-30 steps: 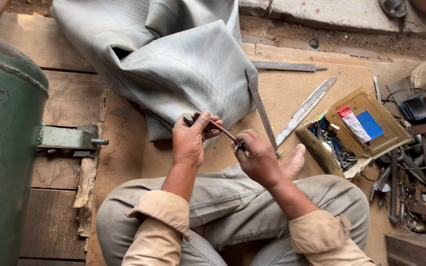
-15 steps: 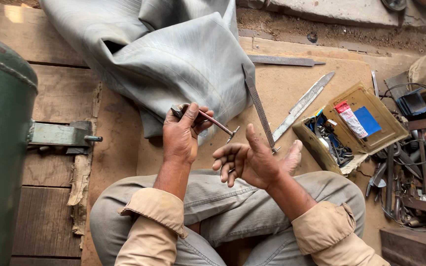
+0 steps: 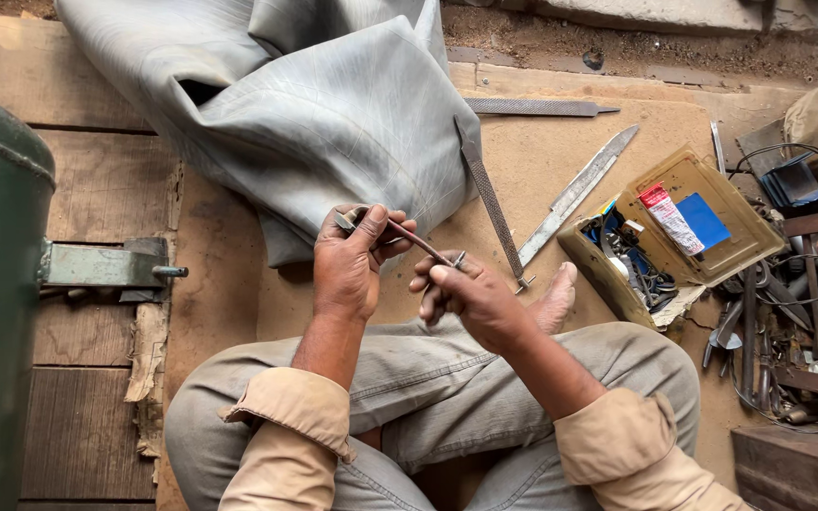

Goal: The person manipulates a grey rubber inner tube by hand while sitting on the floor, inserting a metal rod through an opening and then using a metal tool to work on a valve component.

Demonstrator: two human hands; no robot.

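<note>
both hands (image 3: 347, 265) (image 3: 471, 295) raised together, fingers pinched shut

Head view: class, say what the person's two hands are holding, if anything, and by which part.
Both hands hold one thin metal rod. The left hand pinches its upper end, the right hand its lower end with the fingers. What sits at each end is too small to tell.

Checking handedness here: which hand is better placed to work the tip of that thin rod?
Right, probably. The right hand already pinches the tip of the rod between its fingertips. The left hand grips the other end and seems to steady it, so it looks tied up as the holder.
</note>
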